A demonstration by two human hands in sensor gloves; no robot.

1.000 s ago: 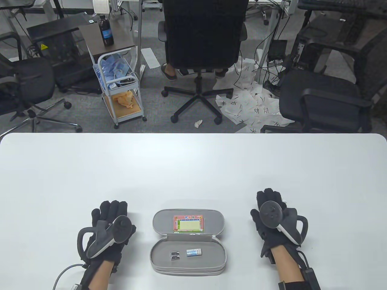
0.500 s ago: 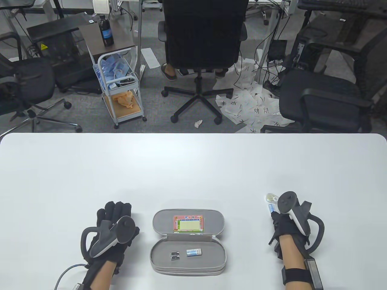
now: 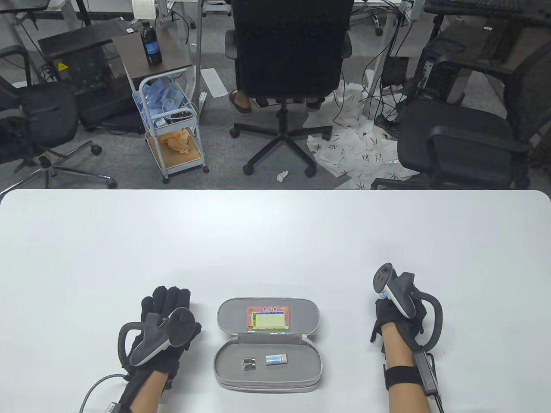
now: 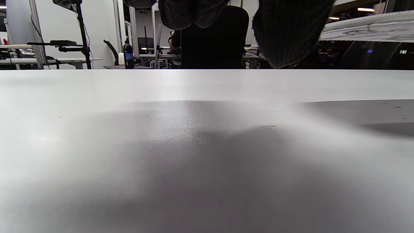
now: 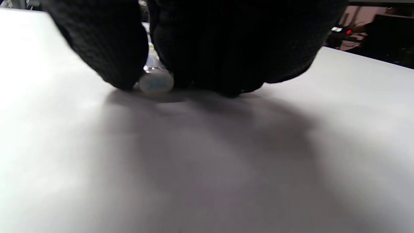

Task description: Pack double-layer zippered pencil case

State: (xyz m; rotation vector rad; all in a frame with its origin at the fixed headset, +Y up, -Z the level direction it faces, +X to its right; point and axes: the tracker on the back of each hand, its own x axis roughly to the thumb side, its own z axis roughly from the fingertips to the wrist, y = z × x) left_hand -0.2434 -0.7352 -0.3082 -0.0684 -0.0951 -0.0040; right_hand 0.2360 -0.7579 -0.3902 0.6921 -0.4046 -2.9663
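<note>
**Case open, two items in, a third under your right hand**

The case (image 3: 267, 344) lay open on the table (image 3: 275, 232) between your hands, its lid folded back away from you with a coloured card (image 3: 267, 319) in the lid panel. In the near tray sat a small dark sharpener (image 3: 249, 364) and, just beside it, an eraser (image 3: 276, 359). Judged from this, packing was at an early stage — two small items stowed, nothing zipped, and the second layer not yet touched as far as the views showed.

Your left hand (image 3: 165, 327) rested palm down on the table left of the case, fingers straight and relaxed, holding nothing. Your right hand (image 3: 394, 314) sat well to the right of the case with its fingers curled down onto the table. In the right wrist view the fingertips (image 5: 110, 48) pinched a small pale tube-shaped item (image 5: 156, 83) against the surface; what it was could not be told.

Against the frame half a second earlier, your right hand had rolled over the spot where a clear round item and a blue-and-white stick had lain exposed — both were now hidden under the hand and tracker. Your left hand had crept slightly toward the case. The case and its contents had not moved.
</note>
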